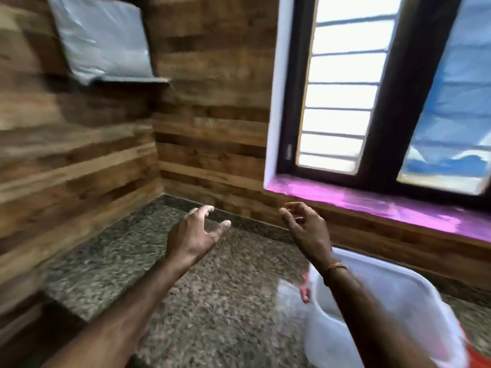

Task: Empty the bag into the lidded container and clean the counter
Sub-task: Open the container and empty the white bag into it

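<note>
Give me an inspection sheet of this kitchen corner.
Surface: speckled stone counter.
Job's things: white container at right, under the right forearm; blurred clear plastic with red, perhaps the bag, at its left.
Clutter: orange thing at lower right, unclear.
Grips: left hand and right hand open above the counter, holding nothing.
Cables: nothing seen.
Surroundings: wood-look wall, window, pink sill, shelf with a silver sheet.

Nothing here is giving me any writing I can read: the white container (398, 282), the clear bag (291, 293) beside it and the silvery sheet (101, 35) up on the wall are all showing as blur, with no letters, labels or numbers coming through
</note>
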The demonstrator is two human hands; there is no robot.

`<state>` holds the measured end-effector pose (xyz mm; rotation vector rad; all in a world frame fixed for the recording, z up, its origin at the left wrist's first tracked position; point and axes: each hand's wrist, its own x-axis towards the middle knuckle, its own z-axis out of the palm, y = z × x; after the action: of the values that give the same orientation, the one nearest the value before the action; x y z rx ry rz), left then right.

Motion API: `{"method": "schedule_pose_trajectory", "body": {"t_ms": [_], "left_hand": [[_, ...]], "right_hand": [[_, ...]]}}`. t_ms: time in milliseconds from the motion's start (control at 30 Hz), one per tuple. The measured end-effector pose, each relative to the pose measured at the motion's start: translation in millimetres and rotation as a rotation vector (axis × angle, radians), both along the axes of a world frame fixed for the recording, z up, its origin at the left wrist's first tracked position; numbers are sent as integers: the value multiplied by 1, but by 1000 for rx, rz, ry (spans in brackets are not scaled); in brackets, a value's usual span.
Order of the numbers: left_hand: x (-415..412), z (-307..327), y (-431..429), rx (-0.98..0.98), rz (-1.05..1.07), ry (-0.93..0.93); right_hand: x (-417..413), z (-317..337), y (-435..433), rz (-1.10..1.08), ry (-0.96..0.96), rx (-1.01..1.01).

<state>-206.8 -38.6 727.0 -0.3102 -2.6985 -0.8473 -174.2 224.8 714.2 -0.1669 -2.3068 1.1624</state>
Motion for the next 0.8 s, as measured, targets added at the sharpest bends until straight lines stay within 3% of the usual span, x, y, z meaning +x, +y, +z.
{"method": "schedule_pose_trajectory", "body": {"t_ms": [433, 700, 800], "left_hand": [[-172, 181, -175, -23, 271, 262], [-288, 302, -246, 9, 228, 467], [-332, 341, -267, -94, 250, 585]], "right_hand": [[-262, 176, -185, 282, 111, 249], [-385, 306, -273, 306, 200, 334], [-435, 342, -300, 296, 260, 352]]}}
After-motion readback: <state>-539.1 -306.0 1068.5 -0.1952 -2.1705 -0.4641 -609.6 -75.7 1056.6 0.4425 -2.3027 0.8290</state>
